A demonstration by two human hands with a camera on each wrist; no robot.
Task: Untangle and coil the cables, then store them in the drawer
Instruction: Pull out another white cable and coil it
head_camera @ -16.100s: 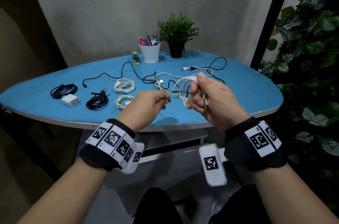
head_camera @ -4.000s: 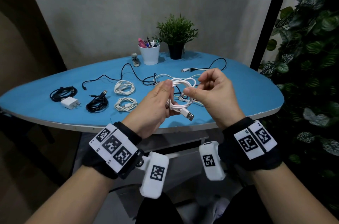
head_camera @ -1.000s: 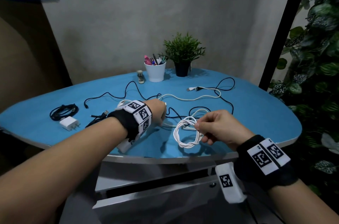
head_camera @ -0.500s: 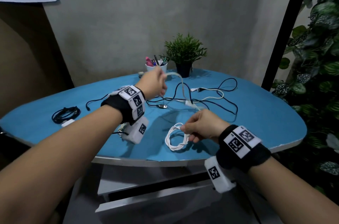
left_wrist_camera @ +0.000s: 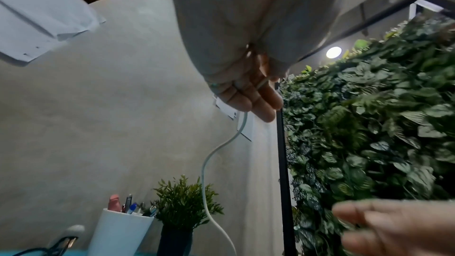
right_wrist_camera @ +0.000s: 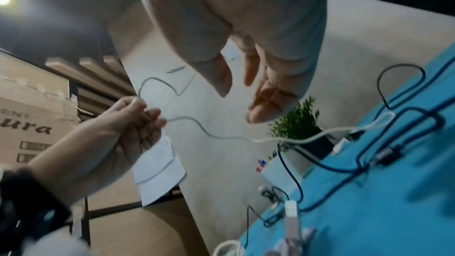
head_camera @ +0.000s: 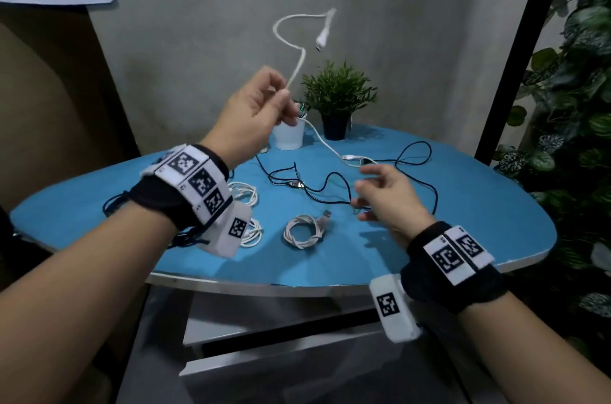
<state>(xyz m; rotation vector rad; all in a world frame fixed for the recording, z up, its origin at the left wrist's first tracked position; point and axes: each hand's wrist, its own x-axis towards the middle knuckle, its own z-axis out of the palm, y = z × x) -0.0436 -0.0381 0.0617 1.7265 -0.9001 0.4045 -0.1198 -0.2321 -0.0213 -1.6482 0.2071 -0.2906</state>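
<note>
Cables lie spread over the blue table point(head_camera: 463, 205); one loose white cable point(head_camera: 299, 63) is pinched in the raised left hand point(head_camera: 254, 112), its free end whipping up against the wall, its other end trailing down onto the tabletop. Right hand point(head_camera: 385, 195) hovers just above the table, fingers relaxed and spread, holding nothing. Near it, a coiled white cable point(head_camera: 302, 231) rests close to the front edge; more white coils point(head_camera: 246, 195) sit partly behind the left wrist. Black cable point(head_camera: 334, 185) sprawls uncoiled across the middle. Drawer point(head_camera: 281, 367) below looks slightly open. Judgement: some coiling done; white and black cables left, nothing visibly stored.
</note>
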